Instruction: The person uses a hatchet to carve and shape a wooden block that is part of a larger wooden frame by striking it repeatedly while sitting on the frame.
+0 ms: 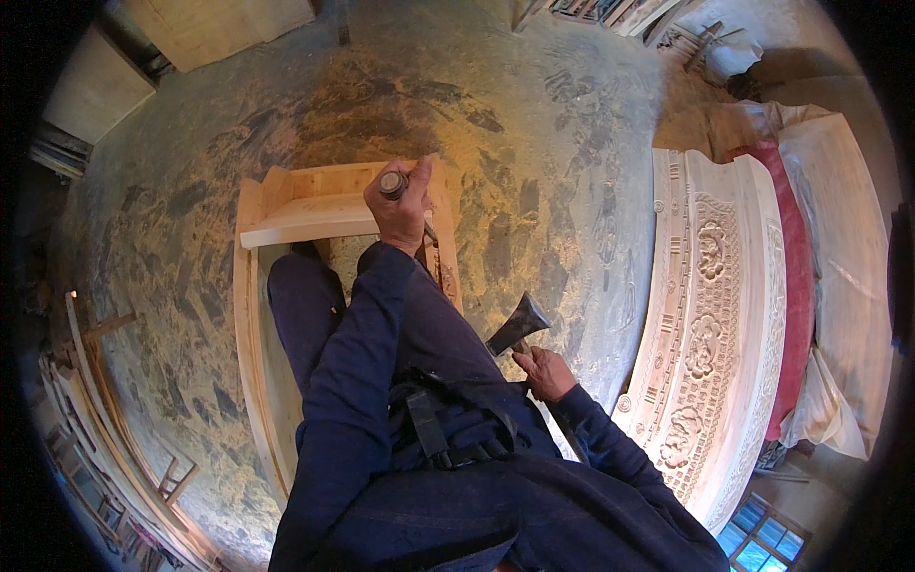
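Observation:
My left hand (404, 212) is closed round the handle of a chisel (392, 185), its round butt end facing up. The hand is over the far right corner of a pale wooden frame (310, 221). Below it, part of the blade shows against the right rail; where its tip rests is hidden. Lower and to the right, my right hand (547, 373) grips a hatchet (520, 322) by its handle. The dark, flared hatchet head is up beside my right thigh, apart from the chisel. My legs and body cover much of the frame.
A large carved wooden panel (703, 343) with raised ornaments stands at the right, by red cloth and plastic sheeting (839, 276). Long boards (114, 448) lean at the lower left. Pale boards (214, 29) stand at the far left. Sawdust covers the floor (534, 210).

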The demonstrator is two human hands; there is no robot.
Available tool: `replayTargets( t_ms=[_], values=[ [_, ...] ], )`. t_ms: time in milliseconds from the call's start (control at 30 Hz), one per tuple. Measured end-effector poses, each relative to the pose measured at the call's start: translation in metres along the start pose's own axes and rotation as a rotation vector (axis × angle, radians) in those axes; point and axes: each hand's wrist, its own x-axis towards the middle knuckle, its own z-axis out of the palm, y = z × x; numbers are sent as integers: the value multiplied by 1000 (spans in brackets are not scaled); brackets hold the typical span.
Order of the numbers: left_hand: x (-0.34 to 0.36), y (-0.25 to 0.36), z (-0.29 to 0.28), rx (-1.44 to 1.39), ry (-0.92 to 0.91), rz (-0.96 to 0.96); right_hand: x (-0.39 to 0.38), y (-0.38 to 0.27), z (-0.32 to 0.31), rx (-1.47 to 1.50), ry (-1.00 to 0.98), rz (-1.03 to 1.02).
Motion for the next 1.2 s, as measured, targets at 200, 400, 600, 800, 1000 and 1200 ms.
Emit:
replayTargets(
  t_ms=[200, 400, 600, 800, 1000, 1200],
  values=[
    [3, 2, 7, 18, 17, -35, 2, 7, 2, 57, -11, 43],
    [12, -23, 2, 199, 61, 87, 0, 11, 5, -114, 24, -122],
    [8, -24, 10, 184, -81, 13, 3, 11, 9, -155, 18, -118],
    [11, -21, 21, 324, -195, 93, 3, -8, -3, 115, -49, 170],
    [15, -24, 38, 447, -257, 303, 5, -20, -26, 125, -33, 163],
    [16, -23, 15, 195, -86, 8, 22, -35, -54, 256, 236, 5]
  ],
)
